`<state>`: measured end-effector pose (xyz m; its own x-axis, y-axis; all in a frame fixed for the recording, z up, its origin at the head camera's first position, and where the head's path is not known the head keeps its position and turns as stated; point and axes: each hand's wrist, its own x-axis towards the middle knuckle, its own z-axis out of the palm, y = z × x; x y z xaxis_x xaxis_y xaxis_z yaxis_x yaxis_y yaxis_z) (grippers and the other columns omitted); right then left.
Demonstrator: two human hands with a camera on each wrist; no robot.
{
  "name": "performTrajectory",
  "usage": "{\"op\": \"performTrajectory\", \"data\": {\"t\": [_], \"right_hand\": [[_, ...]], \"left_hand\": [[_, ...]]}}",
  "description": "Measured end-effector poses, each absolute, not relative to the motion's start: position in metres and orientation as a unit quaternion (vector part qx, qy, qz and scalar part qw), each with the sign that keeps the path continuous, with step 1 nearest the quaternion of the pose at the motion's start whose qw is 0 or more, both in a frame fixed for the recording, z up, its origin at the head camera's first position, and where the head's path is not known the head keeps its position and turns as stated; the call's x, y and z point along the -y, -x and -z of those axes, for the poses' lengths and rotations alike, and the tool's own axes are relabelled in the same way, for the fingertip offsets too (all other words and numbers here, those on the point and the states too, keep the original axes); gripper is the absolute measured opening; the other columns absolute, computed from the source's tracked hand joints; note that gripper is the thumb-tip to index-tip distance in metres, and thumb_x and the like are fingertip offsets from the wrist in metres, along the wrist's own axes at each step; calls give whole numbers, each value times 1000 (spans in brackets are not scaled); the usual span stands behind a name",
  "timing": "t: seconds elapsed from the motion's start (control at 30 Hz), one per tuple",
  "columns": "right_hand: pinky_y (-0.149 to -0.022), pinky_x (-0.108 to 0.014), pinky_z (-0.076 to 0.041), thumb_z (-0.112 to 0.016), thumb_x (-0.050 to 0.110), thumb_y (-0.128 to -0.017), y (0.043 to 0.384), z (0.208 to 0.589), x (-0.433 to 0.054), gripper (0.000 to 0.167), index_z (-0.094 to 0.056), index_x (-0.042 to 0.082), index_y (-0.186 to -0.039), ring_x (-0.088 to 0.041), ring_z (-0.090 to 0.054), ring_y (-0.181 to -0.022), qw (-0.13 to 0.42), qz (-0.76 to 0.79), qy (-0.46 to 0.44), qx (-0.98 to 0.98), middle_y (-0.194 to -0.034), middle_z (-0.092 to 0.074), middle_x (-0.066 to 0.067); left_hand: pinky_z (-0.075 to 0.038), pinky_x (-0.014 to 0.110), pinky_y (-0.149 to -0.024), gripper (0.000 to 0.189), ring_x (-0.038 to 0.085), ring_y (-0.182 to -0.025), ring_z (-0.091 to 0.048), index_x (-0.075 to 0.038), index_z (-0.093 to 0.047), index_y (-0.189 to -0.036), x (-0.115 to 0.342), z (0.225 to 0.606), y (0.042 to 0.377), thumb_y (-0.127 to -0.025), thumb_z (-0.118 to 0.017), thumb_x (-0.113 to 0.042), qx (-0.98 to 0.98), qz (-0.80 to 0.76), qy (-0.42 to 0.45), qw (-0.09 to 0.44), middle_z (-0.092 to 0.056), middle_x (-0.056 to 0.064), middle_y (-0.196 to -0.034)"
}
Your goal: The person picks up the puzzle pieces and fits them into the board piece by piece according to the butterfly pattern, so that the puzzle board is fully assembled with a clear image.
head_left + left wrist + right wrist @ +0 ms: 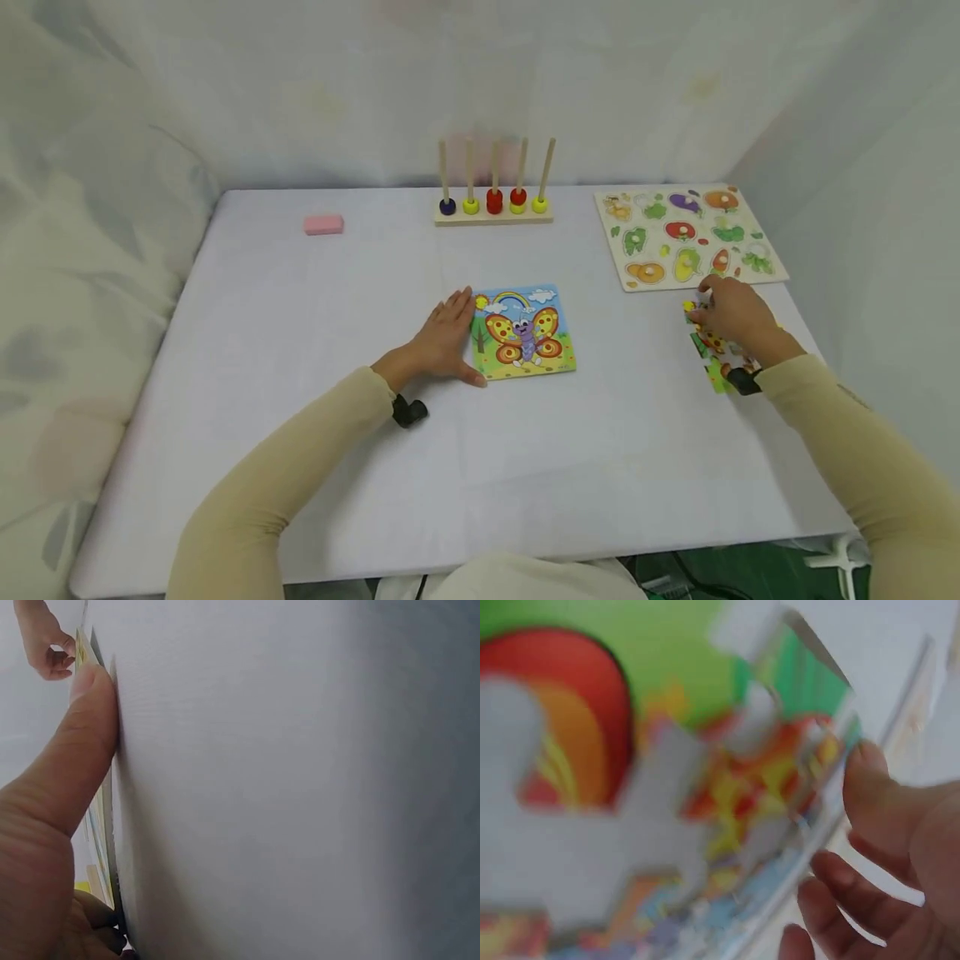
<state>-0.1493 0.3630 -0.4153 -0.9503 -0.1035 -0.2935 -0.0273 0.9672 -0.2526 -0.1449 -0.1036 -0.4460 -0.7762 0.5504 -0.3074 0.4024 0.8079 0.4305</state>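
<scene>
A square butterfly picture puzzle (525, 332) lies on the white table. My left hand (442, 337) rests along its left edge, fingers extended toward the far corner and thumb (94, 712) at the near corner. At the right, my right hand (735, 312) is over a group of loose jigsaw pieces (716, 375) printed in green, red and yellow. In the right wrist view, those pieces (705, 765) are blurred, with grey gaps between them. The right thumb (866, 769) touches a green corner there, while the bent fingers stay apart from it. My hand partly hides the pieces.
A vegetable peg board (656, 237) lies just beyond my right hand. A bead-counting rack (495, 218) with upright rods stands at the back middle. Toward the back left lies a pink block (323, 224). The table's front edge (450, 567) runs close to my body.
</scene>
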Motion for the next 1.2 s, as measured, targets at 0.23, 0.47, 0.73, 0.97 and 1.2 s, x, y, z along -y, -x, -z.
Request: {"op": "performTrajectory", "data": {"t": [0.23, 0.47, 0.73, 0.97, 1.2], "right_hand": [[-79, -56, -45, -73, 31, -84, 153, 418, -372, 52, -56, -7, -114, -41, -53, -94, 182, 115, 32, -976, -111, -55, -31], [-76, -54, -43, -75, 24, -83, 154, 420, -373, 48, -48, -8, -106, -44, -48, -91, 161, 113, 66, -978, -103, -50, -31], [-62, -36, -43, -72, 19, -87, 151, 412, -359, 46, -41, 0, -114, -23, -53, -70, 193, 158, 71, -966, -91, -60, -16], [-63, -36, -46, -71, 18, -87, 154, 393, -323, 51, -49, -2, -129, -22, -59, -74, 151, 192, 113, -963, -90, -65, -14], [-58, -30, -51, -65, 17, -92, 170, 391, -240, 46, -47, 12, -134, -25, -68, -74, 132, 316, 181, -922, -91, -67, -8]], "left_hand": [[-1, 48, -121, 139, 28, -150, 11, -3, 2, -154, 104, 449, 144, -60, -81, -64, -929, -159, -255, 215, 11, 11, -162], [0, 47, -121, 139, 27, -150, 11, -3, 3, -154, 105, 453, 142, -61, -80, -64, -927, -166, -256, 220, 12, 12, -162], [1, 47, -121, 138, 27, -149, 12, -4, 4, -154, 106, 450, 142, -62, -80, -64, -930, -153, -252, 220, 13, 11, -162], [2, 47, -121, 138, 27, -149, 13, -3, 5, -154, 104, 446, 141, -63, -79, -65, -928, -154, -260, 220, 14, 12, -162], [2, 46, -121, 139, 26, -149, 13, -3, 3, -154, 104, 450, 142, -61, -79, -66, -930, -156, -259, 210, 13, 11, -162]]}}
